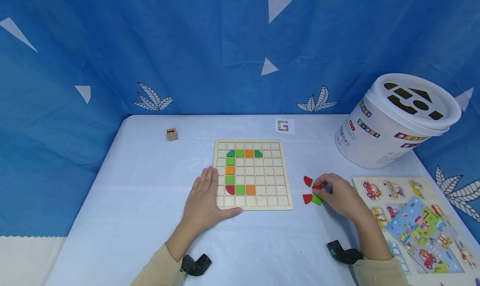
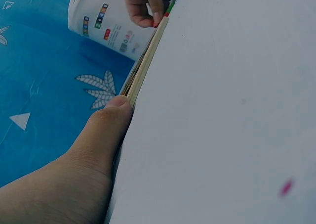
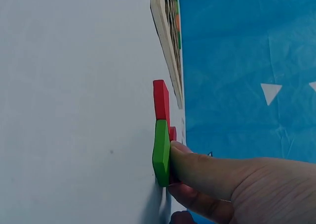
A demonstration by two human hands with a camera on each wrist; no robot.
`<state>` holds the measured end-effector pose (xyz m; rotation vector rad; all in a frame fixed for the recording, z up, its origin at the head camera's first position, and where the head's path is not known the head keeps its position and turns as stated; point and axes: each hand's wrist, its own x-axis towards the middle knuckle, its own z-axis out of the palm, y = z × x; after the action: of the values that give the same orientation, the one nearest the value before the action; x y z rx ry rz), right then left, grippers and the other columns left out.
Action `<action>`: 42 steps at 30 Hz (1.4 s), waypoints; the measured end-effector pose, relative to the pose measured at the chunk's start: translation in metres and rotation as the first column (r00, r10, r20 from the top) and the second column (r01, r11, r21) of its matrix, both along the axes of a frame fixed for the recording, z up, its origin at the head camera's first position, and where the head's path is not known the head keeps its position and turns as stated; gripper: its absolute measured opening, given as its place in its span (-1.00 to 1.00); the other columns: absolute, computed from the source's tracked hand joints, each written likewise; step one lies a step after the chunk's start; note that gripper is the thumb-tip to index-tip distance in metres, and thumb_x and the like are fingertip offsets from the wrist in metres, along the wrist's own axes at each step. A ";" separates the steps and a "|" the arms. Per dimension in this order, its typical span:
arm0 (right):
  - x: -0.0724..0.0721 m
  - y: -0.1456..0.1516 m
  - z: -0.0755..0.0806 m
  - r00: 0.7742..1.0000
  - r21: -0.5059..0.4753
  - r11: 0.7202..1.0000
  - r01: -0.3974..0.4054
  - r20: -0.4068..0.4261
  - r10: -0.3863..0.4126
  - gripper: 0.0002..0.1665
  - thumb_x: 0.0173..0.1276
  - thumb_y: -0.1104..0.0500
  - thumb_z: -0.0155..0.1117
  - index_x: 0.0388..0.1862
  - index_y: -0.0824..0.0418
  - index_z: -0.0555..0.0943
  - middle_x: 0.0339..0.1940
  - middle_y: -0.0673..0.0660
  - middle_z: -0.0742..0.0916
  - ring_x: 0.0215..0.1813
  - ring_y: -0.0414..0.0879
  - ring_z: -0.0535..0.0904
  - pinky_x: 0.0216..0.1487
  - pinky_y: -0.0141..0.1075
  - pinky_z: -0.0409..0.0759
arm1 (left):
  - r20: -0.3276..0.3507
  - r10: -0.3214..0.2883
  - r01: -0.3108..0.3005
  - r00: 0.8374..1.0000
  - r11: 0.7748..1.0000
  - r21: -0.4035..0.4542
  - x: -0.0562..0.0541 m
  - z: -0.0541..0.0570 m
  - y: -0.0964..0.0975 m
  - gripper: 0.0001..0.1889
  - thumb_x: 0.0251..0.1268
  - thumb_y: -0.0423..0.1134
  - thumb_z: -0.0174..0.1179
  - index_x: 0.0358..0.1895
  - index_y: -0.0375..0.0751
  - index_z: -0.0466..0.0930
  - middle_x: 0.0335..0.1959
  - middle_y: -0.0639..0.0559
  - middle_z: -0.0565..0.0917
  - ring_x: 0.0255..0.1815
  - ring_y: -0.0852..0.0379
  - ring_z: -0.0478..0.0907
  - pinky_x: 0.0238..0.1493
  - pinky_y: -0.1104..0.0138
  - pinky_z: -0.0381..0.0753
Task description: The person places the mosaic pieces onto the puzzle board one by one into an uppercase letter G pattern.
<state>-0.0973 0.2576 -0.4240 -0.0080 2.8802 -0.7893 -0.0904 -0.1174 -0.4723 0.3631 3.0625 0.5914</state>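
A wooden grid board (image 1: 264, 200) lies mid-table, with green, orange and red tiles set in a C-like outline. Along its left edge rests my left hand (image 1: 204, 198), fingers straight and thumb stretched along the near edge; the left wrist view shows the thumb (image 2: 106, 117) against the board's side. To the right of the board, my right hand (image 1: 339, 196) pinches a red tile (image 1: 317, 187) between thumb and fingertips, partly covered by them. Right beside it lie a green square tile (image 1: 316, 200) and two red quarter-round tiles, one nearer (image 1: 307, 199) and one farther (image 1: 308, 181).
A small pattern card (image 1: 284, 126) lies behind the board, and a small wooden block (image 1: 172, 134) at the back left. A white lidded bucket (image 1: 360, 140) stands at the back right. Picture puzzle boards (image 1: 423, 236) take up the near right corner.
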 end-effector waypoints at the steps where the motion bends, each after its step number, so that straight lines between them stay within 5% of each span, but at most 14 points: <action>1: 0.000 0.000 0.000 1.000 -0.003 1.000 0.000 0.004 0.000 -0.84 0.27 0.16 0.44 -0.21 0.05 0.64 -0.24 0.07 0.66 -0.20 -0.03 0.48 -0.27 -0.26 0.49 | 0.001 0.000 0.000 1.000 1.000 0.000 0.000 0.000 0.000 0.43 -0.21 0.71 0.10 0.60 -0.28 -0.13 0.65 -0.13 -0.06 0.67 -0.07 -0.17 0.61 -0.04 -0.04; 7: 0.000 0.001 0.000 0.999 -0.017 1.000 0.022 -0.023 -0.023 -0.82 0.25 0.11 0.46 -0.22 0.05 0.64 -0.36 0.03 0.64 -0.25 -0.05 0.48 -0.33 -0.30 0.45 | 0.016 0.001 -0.001 1.000 1.000 -0.002 0.000 0.000 0.000 0.43 -0.21 0.73 0.06 0.60 -0.26 -0.17 0.65 -0.10 -0.10 0.68 -0.04 -0.20 0.62 -0.01 -0.06; 15: -0.005 0.001 -0.003 0.997 -0.071 0.997 0.029 -0.066 -0.034 -0.77 0.27 0.05 0.45 -0.14 0.06 0.65 -0.21 0.07 0.72 -0.15 -0.05 0.51 -0.26 -0.34 0.52 | 0.022 0.000 0.000 1.000 1.000 0.003 0.001 0.000 0.000 0.43 -0.20 0.72 0.07 0.60 -0.27 -0.16 0.65 -0.11 -0.09 0.68 -0.04 -0.20 0.62 -0.01 -0.06; 23: -0.008 -0.001 -0.008 0.998 -0.112 0.994 -0.020 -0.064 0.013 -0.66 0.44 0.17 0.24 0.17 0.12 0.63 0.18 0.24 0.68 0.20 0.16 0.55 0.17 0.14 0.58 | 0.036 0.002 -0.002 0.999 1.000 0.004 0.001 0.002 0.001 0.42 -0.19 0.69 0.12 0.60 -0.27 -0.17 0.65 -0.10 -0.10 0.68 -0.04 -0.21 0.62 -0.01 -0.07; 34: -0.012 -0.005 -0.006 0.998 -0.134 0.991 0.029 -0.050 -0.036 -0.68 0.28 0.00 0.44 -0.04 0.07 0.67 -0.21 0.08 0.70 -0.09 -0.02 0.53 -0.24 -0.38 0.58 | 0.029 0.002 -0.003 1.000 1.000 0.008 0.000 0.002 0.001 0.42 -0.19 0.69 0.11 0.60 -0.27 -0.17 0.65 -0.11 -0.09 0.68 -0.04 -0.20 0.62 -0.02 -0.07; 42: -0.014 -0.007 -0.007 0.999 -0.172 0.985 0.020 -0.028 -0.025 -0.67 0.21 0.00 0.50 -0.10 0.09 0.67 -0.35 0.08 0.60 -0.16 -0.03 0.50 -0.37 -0.41 0.57 | 0.032 0.003 -0.003 0.999 1.000 0.007 0.001 0.002 0.000 0.42 -0.19 0.69 0.11 0.60 -0.28 -0.16 0.65 -0.11 -0.09 0.68 -0.05 -0.20 0.62 -0.01 -0.07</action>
<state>-0.1109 0.2510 -0.4313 -0.0073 2.8352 -1.0480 -0.0899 -0.1174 -0.4705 0.3454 3.0322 0.6026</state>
